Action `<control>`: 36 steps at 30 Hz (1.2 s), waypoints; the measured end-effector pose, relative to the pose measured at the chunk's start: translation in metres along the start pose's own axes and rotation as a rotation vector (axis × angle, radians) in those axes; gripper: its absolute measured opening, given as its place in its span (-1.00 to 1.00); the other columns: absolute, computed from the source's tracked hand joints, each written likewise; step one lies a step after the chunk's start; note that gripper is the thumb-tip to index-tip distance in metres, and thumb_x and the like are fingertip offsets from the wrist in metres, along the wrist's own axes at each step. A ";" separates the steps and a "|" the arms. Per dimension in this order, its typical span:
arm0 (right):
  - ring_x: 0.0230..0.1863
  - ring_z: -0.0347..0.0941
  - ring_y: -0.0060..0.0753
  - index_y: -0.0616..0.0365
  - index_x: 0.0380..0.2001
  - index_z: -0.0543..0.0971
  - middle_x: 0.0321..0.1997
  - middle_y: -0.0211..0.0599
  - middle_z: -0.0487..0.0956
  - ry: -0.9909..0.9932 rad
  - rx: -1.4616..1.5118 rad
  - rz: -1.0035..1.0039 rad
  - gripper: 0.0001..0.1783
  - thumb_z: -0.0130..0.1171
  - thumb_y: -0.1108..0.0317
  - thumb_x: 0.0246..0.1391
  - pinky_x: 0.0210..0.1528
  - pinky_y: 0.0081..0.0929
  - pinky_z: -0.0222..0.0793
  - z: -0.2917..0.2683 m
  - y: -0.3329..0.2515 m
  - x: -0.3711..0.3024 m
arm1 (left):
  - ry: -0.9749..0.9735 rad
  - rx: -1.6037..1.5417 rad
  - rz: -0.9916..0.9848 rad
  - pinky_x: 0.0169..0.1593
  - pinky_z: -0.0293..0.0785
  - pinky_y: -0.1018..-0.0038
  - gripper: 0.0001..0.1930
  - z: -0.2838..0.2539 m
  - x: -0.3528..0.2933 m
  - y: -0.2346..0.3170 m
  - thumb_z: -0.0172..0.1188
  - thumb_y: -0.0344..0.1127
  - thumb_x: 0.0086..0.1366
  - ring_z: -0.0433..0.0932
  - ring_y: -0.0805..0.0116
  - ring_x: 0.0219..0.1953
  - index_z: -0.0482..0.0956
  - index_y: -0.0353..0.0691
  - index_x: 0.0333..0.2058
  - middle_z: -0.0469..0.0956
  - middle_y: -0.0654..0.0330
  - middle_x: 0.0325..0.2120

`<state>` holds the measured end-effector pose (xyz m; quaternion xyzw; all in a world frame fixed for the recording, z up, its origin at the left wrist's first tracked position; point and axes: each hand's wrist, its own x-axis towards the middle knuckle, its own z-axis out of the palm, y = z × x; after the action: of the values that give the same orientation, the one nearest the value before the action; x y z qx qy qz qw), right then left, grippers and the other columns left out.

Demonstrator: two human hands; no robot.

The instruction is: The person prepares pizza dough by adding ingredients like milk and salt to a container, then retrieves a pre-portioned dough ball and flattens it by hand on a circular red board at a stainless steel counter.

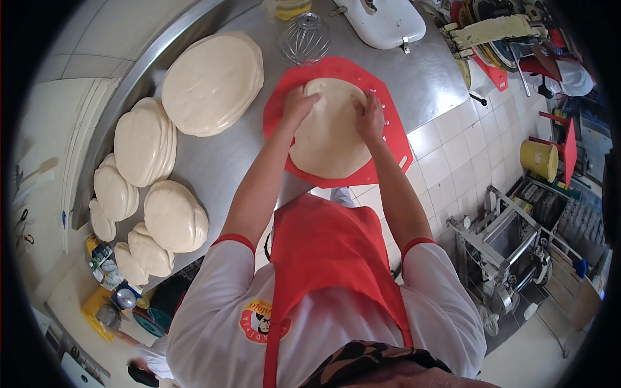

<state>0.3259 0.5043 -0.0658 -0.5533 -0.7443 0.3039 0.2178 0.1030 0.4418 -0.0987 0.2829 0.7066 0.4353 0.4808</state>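
Note:
A flattened round of pale dough (328, 139) lies on a red, many-sided board (381, 165) at the front edge of the metal table. My left hand (299, 107) holds the dough's upper left edge, its thumb lying on top. At the upper right edge, my right hand (370, 118) has its thumb on the dough and its fingers along the rim. The undersides of the fingers are hidden. Just beyond the board stands a wire whisk head (306, 40).
Stacks of dough rounds, including a large stack (213, 84) and a smaller one (174, 216), cover the table's left side. A white metal lid-like piece (381, 22) sits at the back. Machinery (504, 252) and a yellow bucket (539, 160) stand right. Another person (152, 362) is at lower left.

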 end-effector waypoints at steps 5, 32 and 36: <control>0.04 0.54 0.03 0.19 0.05 0.52 -0.02 0.05 0.59 -0.185 0.197 0.261 -0.58 0.30 0.29 0.15 0.09 -0.16 0.42 -0.046 -0.022 -0.011 | -0.723 0.190 0.137 -0.08 0.54 0.47 -0.69 -0.003 -0.043 0.097 0.37 -0.31 0.27 0.61 0.48 -0.20 0.62 -0.30 -0.06 0.67 0.26 -0.23; 0.59 -0.10 0.05 0.04 0.46 0.17 0.61 -0.21 0.02 -0.561 -0.604 -0.355 -0.01 -0.08 -0.45 0.20 0.51 0.06 -0.03 0.012 -0.056 0.056 | 0.464 0.438 0.118 -0.09 0.54 0.15 -0.50 -0.021 -0.007 0.024 0.42 -0.04 0.17 0.65 -0.07 -0.16 0.55 -0.38 -0.14 0.66 -0.12 -0.24; 0.59 -0.11 0.06 -0.02 0.49 0.13 0.62 -0.21 -0.03 -0.768 -0.623 -0.393 0.07 -0.11 -0.55 0.14 0.48 0.22 -0.02 0.007 -0.084 0.087 | 0.463 0.570 0.027 -0.06 0.53 0.09 -0.47 -0.036 -0.036 0.065 0.43 0.01 0.12 0.62 -0.18 -0.12 0.52 -0.34 -0.17 0.64 -0.16 -0.21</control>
<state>0.2379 0.5692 -0.0136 -0.2908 -0.9151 0.2029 -0.1922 0.0822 0.4294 -0.0197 0.3087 0.8858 0.2798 0.2042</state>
